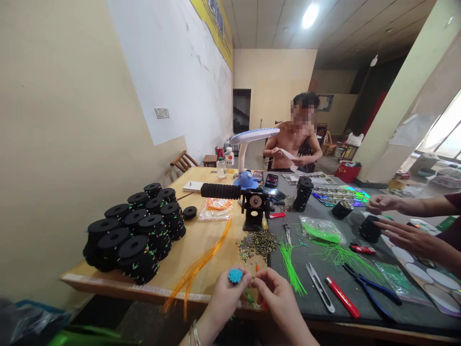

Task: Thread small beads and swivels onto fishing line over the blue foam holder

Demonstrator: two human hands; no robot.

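My left hand is closed around a bundle with a round blue end that shows above the fingers. Close beside it, my right hand is pinched, its fingertips nearly meeting those of my left hand. What lies between the fingertips is too small to make out. Just beyond the hands is a pile of small brass-coloured and dark pieces, with tiny coloured beads at its left. Long orange strands trail over the wood on the left. Green strands lie on the dark mat to the right.
Black foam spools stand stacked at left. A black winding device and a lamp stand ahead. Scissors, a red lighter and pliers lie right. Another person's hands are at far right; a person sits opposite.
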